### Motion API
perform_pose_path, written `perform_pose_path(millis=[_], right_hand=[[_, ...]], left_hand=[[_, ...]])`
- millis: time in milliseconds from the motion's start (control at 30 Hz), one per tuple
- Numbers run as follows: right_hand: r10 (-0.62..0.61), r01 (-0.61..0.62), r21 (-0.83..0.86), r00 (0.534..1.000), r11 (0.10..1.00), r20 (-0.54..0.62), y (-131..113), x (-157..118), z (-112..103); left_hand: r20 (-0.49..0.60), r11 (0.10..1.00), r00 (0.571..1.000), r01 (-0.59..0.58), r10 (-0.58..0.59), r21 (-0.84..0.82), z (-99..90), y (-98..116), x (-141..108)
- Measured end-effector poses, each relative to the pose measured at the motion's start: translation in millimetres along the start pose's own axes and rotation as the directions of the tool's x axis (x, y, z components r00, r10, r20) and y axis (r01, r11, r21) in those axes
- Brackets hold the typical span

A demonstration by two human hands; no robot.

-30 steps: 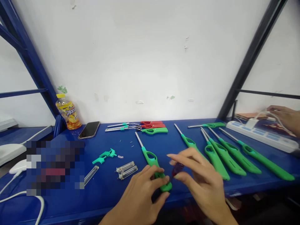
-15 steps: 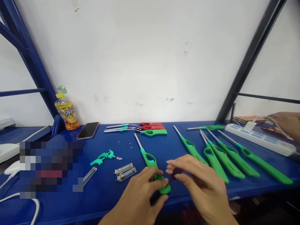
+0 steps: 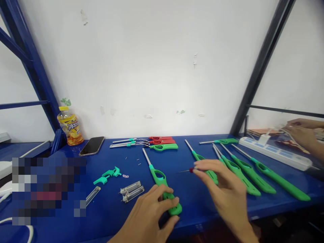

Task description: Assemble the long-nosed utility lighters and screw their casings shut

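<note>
My left hand (image 3: pixel 154 211) grips the handle of a green long-necked lighter (image 3: pixel 158 174), which lies on the blue table with its metal tube pointing away. Pinched between the fingertips of my right hand (image 3: pixel 222 189) is a small screwdriver (image 3: pixel 191 170) with a red handle. Its thin shaft points left, above the table and apart from the lighter. Left of my left hand lie clear fuel tanks (image 3: pixel 133 194), another clear tank (image 3: pixel 92 196), teal plastic parts (image 3: pixel 107 176), a tiny pink piece (image 3: pixel 125 176) and thin metal pins (image 3: pixel 138 162).
Several green lighters (image 3: pixel 278 179) lie at the right. Red and green lighter halves (image 3: pixel 162 141) with wires lie at the back. A phone (image 3: pixel 92 146), a drink bottle (image 3: pixel 71 126) and a power strip (image 3: pixel 275 153) stand around. Another person's hands (image 3: pixel 303 133) show far right.
My right hand has lifted the screwdriver away from the lighter's handle end, up and to the right, and its shaft now shows. My left hand keeps its hold. The view has shifted slightly.
</note>
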State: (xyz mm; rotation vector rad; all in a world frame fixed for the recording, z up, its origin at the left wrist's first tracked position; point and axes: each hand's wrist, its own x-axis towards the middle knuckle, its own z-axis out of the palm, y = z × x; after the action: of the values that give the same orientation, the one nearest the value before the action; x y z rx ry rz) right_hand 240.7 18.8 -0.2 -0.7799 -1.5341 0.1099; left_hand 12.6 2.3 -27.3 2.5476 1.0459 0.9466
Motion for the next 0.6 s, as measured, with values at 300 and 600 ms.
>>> perform_pose_path(millis=[300, 600], right_hand=[[0.211, -0.072, -0.347, 0.899, 0.935, 0.383, 41.9, -16.9, 19.5], [0.201, -0.035, -0.261, 0.739, 0.965, 0.643, 9.0, -19.0, 23.8]], left_hand=[[-0.073, 0.991, 0.991, -0.107, 0.113, 0.082, 10.0, -11.0, -3.7], [-0.023, 0.971, 0.984, -0.173, 0.179, 0.167, 13.9, -19.6, 2.5]])
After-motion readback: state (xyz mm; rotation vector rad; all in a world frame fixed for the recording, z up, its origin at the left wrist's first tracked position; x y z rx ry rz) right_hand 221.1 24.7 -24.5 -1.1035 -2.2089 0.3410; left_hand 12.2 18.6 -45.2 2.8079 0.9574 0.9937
